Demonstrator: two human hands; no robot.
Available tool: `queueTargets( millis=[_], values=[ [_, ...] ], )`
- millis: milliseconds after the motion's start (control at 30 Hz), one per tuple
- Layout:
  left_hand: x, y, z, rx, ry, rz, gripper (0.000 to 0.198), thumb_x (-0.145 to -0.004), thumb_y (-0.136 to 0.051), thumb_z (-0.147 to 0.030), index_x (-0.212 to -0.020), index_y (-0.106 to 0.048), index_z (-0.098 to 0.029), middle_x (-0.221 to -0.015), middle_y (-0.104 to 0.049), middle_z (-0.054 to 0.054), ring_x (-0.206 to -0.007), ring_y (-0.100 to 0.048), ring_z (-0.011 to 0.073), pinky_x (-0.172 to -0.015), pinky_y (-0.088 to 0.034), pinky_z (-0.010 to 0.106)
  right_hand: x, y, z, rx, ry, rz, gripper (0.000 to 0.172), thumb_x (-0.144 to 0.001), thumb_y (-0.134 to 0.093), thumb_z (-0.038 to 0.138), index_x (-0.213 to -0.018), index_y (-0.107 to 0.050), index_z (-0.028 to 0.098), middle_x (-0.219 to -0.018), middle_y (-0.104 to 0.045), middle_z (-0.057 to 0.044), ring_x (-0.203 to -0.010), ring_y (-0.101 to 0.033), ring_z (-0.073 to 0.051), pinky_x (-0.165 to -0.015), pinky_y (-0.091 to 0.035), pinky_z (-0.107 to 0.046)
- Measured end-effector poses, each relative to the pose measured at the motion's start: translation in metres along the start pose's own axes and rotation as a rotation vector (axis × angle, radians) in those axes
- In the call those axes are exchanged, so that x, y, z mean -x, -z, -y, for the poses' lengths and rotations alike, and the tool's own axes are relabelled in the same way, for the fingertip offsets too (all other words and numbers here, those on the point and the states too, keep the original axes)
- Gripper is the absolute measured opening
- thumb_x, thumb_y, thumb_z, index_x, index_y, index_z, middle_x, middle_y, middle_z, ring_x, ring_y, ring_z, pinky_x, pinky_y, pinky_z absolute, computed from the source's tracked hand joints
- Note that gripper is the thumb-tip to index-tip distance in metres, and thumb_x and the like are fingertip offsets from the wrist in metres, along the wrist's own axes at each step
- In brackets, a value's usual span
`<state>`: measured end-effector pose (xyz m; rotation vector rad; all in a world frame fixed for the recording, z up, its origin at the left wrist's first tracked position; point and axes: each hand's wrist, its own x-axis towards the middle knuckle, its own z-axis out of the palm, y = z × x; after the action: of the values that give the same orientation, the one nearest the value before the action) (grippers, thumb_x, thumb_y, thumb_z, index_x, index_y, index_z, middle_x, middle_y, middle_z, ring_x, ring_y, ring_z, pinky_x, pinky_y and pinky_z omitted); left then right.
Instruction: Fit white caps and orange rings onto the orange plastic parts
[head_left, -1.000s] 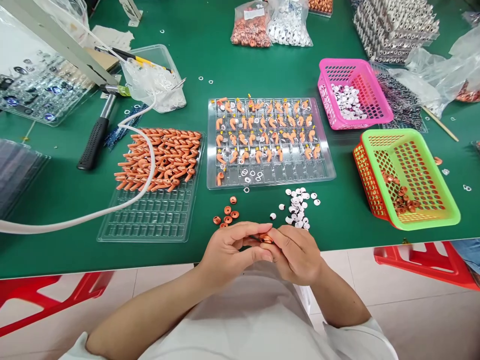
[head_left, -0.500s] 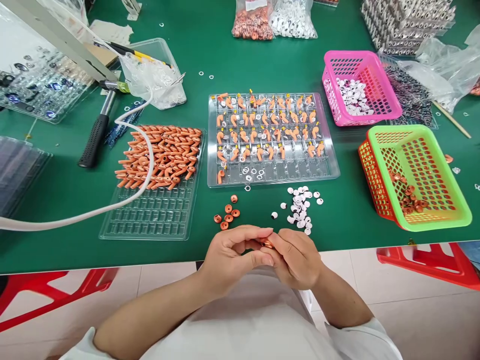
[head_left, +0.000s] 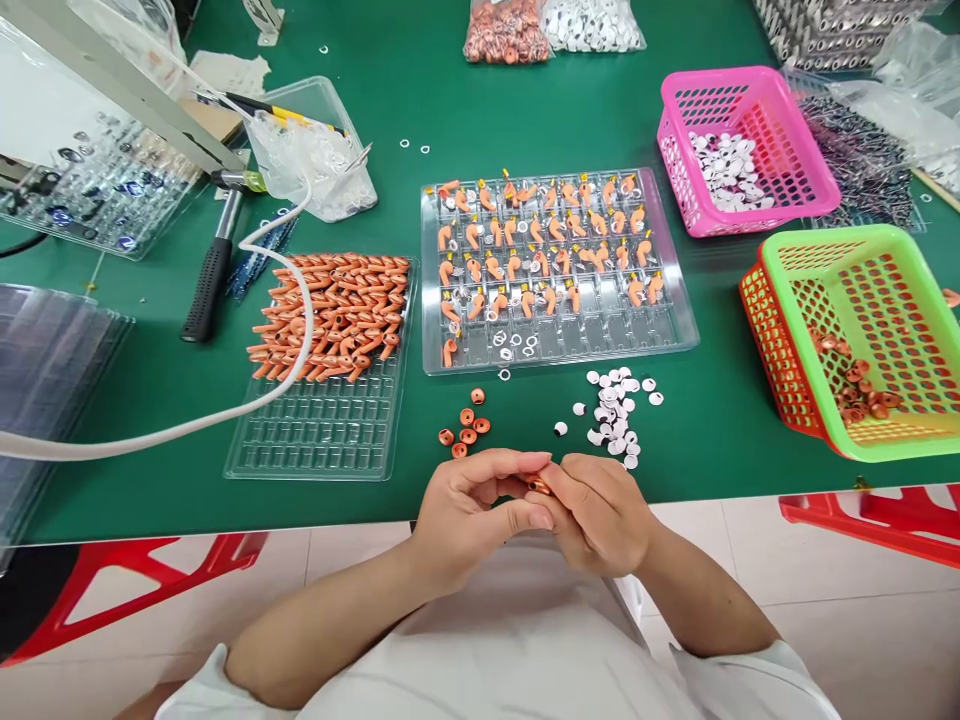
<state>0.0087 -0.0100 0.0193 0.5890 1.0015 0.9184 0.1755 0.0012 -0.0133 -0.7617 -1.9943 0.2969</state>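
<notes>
In front of my body, near the table's front edge, my left hand [head_left: 480, 515] and my right hand [head_left: 600, 510] meet around a small copper-coloured earbud shell [head_left: 538, 485]. Fingertips of both hands press on it and cover most of it. Just beyond my left hand lie several loose round copper-coloured shell caps [head_left: 468, 436]. Beyond my right hand is a scatter of small white discs [head_left: 615, 405], some with a dark spot. Farther off, a clear tray [head_left: 555, 355] holds rows of orange curved parts with yellow tips.
Left of centre, a clear tray [head_left: 315, 435] holds stacked copper-coloured earbud shells, with a white cable [head_left: 247, 400] arching over it. A black-handled hammer [head_left: 210, 285] lies farther left. To the right stand a pink basket [head_left: 679, 195] of white discs and a green basket [head_left: 919, 330] with copper-coloured pieces.
The view has shifted a little, so the table's things sit slightly farther right. Both hands keep the same hold on the earbud shell.
</notes>
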Motion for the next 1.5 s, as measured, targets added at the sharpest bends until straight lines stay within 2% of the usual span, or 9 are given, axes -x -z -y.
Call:
queueTargets(
  millis=[167,333,500,633,767,1033,1233,1367,1500],
  values=[
    [-0.005,0.000,-0.004,-0.032,0.016,0.023,0.041,-0.059,-0.090,-0.009,-0.097,-0.079,-0.020,-0.084,-0.078,0.003,-0.073,-0.073,0.0173,-0.071,-0.064,0.030,-0.001,0.003,-0.002,0.006,-0.045,-0.035,0.021,-0.094,-0.058,0.016,-0.114,-0.061,0.010,-0.077,-0.069,-0.006,-0.063,-0.063,-0.015,-0.050,-0.053,-0.027],
    [-0.014,0.004,-0.014,-0.048,0.104,0.152,0.051,-0.057,-0.090,-0.007,-0.104,-0.077,-0.021,-0.091,-0.076,0.003,-0.078,-0.071,0.0153,-0.073,-0.062,0.027,-0.001,0.008,-0.005,-0.021,-0.052,0.003,0.030,-0.093,-0.060,0.016,-0.122,-0.059,0.009,-0.076,-0.068,-0.006,-0.064,-0.062,-0.015,-0.051,-0.053,-0.026],
    [-0.021,0.011,-0.018,-0.035,0.190,0.194,0.029,-0.067,-0.086,-0.017,-0.095,-0.079,-0.018,-0.082,-0.074,0.003,-0.078,-0.069,0.0142,-0.073,-0.059,0.025,0.000,0.013,-0.008,-0.064,-0.020,0.053,0.039,-0.096,-0.054,0.013,-0.134,-0.052,0.010,-0.068,-0.062,-0.002,-0.059,-0.054,-0.014,-0.048,-0.047,-0.025],
    [-0.024,0.011,-0.023,-0.112,0.237,0.201,0.024,-0.066,-0.086,-0.017,-0.089,-0.078,-0.015,-0.078,-0.074,0.003,-0.073,-0.067,0.0140,-0.070,-0.057,0.025,0.001,0.013,-0.010,-0.096,-0.022,0.083,0.048,-0.095,-0.053,0.012,-0.143,-0.045,0.012,-0.068,-0.058,0.000,-0.057,-0.052,-0.013,-0.048,-0.044,-0.024],
    [-0.026,0.010,-0.027,-0.159,0.268,0.258,0.016,-0.067,-0.085,-0.020,-0.079,-0.077,-0.014,-0.071,-0.072,0.003,-0.069,-0.064,0.0124,-0.069,-0.054,0.023,0.003,0.014,-0.011,-0.104,-0.011,0.095,0.058,-0.094,-0.055,0.011,-0.150,-0.038,0.015,-0.068,-0.057,0.001,-0.056,-0.047,-0.013,-0.048,-0.040,-0.024],
    [-0.026,0.012,-0.021,-0.125,0.204,0.341,0.020,-0.068,-0.085,-0.030,-0.075,-0.075,-0.014,-0.064,-0.068,0.003,-0.060,-0.061,0.0131,-0.063,-0.055,0.026,0.001,0.017,-0.012,-0.178,-0.030,0.153,0.059,-0.095,-0.055,0.012,-0.151,-0.037,0.017,-0.066,-0.052,0.004,-0.055,-0.043,-0.013,-0.049,-0.037,-0.024],
    [-0.024,0.014,-0.011,-0.083,0.141,0.334,0.023,-0.068,-0.087,-0.032,-0.078,-0.076,-0.014,-0.064,-0.067,0.002,-0.060,-0.059,0.0125,-0.062,-0.052,0.026,-0.003,0.016,-0.011,-0.238,-0.046,0.136,0.051,-0.098,-0.054,0.017,-0.147,-0.042,0.018,-0.071,-0.059,0.001,-0.059,-0.050,-0.012,-0.052,-0.042,-0.023],
    [-0.023,0.014,-0.005,-0.068,0.166,0.309,0.032,-0.065,-0.088,-0.040,-0.075,-0.074,-0.013,-0.061,-0.064,0.002,-0.058,-0.057,0.0126,-0.059,-0.049,0.026,-0.006,0.014,-0.010,-0.244,-0.051,0.123,0.049,-0.098,-0.055,0.019,-0.145,-0.045,0.017,-0.074,-0.063,0.000,-0.061,-0.054,-0.012,-0.053,-0.045,-0.022],
    [-0.023,0.016,0.000,-0.075,0.197,0.290,0.039,-0.062,-0.088,-0.047,-0.074,-0.072,-0.013,-0.058,-0.061,0.001,-0.056,-0.054,0.0125,-0.057,-0.046,0.026,-0.006,0.013,-0.009,-0.235,-0.072,0.122,0.046,-0.097,-0.056,0.019,-0.143,-0.048,0.017,-0.073,-0.061,0.000,-0.059,-0.052,-0.012,-0.051,-0.044,-0.022]
  ],
)
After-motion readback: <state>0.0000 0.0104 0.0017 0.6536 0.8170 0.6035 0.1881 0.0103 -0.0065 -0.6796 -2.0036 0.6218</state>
